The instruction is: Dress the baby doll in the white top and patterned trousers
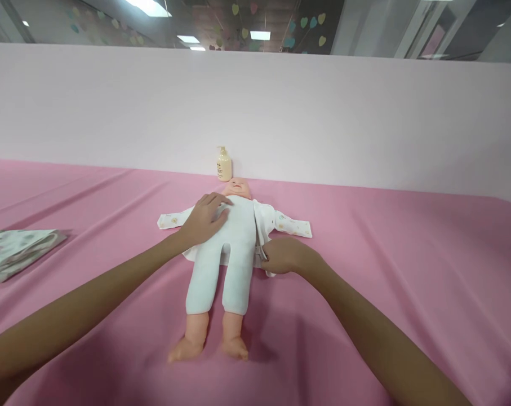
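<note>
Baby doll (pixel 241 234) lies face up on a pink sheet (pixel 365 338), feet toward the wearer, with a white shirt (pixel 263 217) spread beneath its torso, sleeves (pixel 295 225) out to both sides. The left hand (pixel 204 219) rests open on the doll's chest, probably to keep it steady. The right hand (pixel 285 255) curls beside the doll's hip at the shirt's edge, as if to handle that loose side. A pump bottle (pixel 224 166) stands just beyond the doll's head, seemingly out of the way. Well left of the doll lies a folded cloth (pixel 22 248), cut off by the frame. Hidden right fingertips mean I cannot tell whether they grip fabric; whether the doll's arms fill the sleeves is also unclear
</note>
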Demonstrator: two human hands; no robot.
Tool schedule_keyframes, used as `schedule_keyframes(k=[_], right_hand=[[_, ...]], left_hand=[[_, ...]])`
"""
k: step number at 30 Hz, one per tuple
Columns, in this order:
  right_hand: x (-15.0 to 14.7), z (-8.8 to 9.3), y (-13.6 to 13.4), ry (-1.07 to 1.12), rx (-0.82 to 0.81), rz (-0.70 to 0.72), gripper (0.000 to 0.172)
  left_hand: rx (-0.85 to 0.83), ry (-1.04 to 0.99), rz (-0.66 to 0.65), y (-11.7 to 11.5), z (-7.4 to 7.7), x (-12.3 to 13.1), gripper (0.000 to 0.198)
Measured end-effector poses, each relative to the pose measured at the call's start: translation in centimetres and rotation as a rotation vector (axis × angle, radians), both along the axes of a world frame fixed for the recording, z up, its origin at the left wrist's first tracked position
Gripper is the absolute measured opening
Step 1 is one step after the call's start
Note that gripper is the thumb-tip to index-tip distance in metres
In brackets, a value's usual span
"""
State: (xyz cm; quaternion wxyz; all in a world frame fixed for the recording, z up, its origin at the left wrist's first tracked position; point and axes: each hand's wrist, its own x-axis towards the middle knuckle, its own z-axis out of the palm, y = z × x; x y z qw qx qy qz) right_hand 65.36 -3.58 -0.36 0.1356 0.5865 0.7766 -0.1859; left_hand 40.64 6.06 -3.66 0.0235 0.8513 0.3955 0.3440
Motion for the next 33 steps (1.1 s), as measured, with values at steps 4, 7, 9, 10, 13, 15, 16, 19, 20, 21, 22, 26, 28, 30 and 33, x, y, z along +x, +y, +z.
schedule_keyframes(k=[4, 7, 9, 10, 13, 15, 16, 19, 20, 21, 22, 26, 28, 30, 33], right_hand=[[0.7, 0.6, 0.1, 0.0, 0.032, -0.023, 0.034], [0.7, 0.5, 0.2, 0.032, 0.061, -0.064, 0.044], [0.6, 0.1, 0.2, 0.023, 0.028, -0.09, 0.042], [0.6, -0.1, 0.2, 0.034, 0.001, -0.093, 0.039], [1.6, -1.1, -0.3, 0.131, 0.001, -0.088, 0.036], [3.0, -2.1, -0.8, 0.156, 0.131, -0.112, 0.039], [3.8, -2.7, -1.3, 0.153, 0.222, -0.14, 0.04], [5.3, -4.9, -3.2, 0.221, 0.566, -0.223, 0.026], [5.4, -5.6, -4.1, 0.277, 0.703, -0.207, 0.017], [5.2, -6.2, -5.0, 0.326, 0.826, -0.159, 0.014], [4.9, -6.8, -5.9, 0.358, 0.917, -0.09, 0.019], [2.9, -8.2, -8.2, 0.374, 0.902, 0.167, 0.028], [2.3, -8.7, -8.3, 0.403, 0.831, 0.185, 0.027], [1.9, -9.0, -7.9, 0.431, 0.785, 0.156, 0.028], [1.5, -9.4, -7.2, 0.434, 0.769, 0.085, 0.025]], left_hand=[[-0.059, 0.055, 0.067, -4.8, -2.9, -7.1, 0.031], [-0.101, 0.152, 0.07, -7.1, -4.7, -10.6, 0.032], [-0.136, 0.205, 0.057, -7.7, -5.1, -11.5, 0.034], [-0.15, 0.227, 0.046, -7.8, -5.1, -11.5, 0.034], [-0.164, 0.266, -0.002, -7.6, -4.7, -11.2, 0.034], [-0.173, 0.275, -0.037, -7.3, -4.6, -11.0, 0.033], [-0.176, 0.275, -0.05, -7.2, -4.6, -11.0, 0.033], [-0.156, 0.262, -0.081, -7.1, -5.1, -11.3, 0.029], [-0.141, 0.255, -0.097, -7.2, -5.3, -11.4, 0.027], [-0.129, 0.248, -0.12, -7.2, -5.4, -11.5, 0.024], [-0.12, 0.24, -0.145, -7.4, -5.5, -11.5, 0.023], [-0.108, 0.25, -0.216, -8.0, -5.1, -10.9, 0.031], [-0.095, 0.284, -0.221, -8.1, -4.9, -10.5, 0.032], [-0.072, 0.319, -0.204, -8.1, -4.9, -10.2, 0.032], [-0.032, 0.346, -0.139, -8.1, -5.2, -9.5, 0.031]])
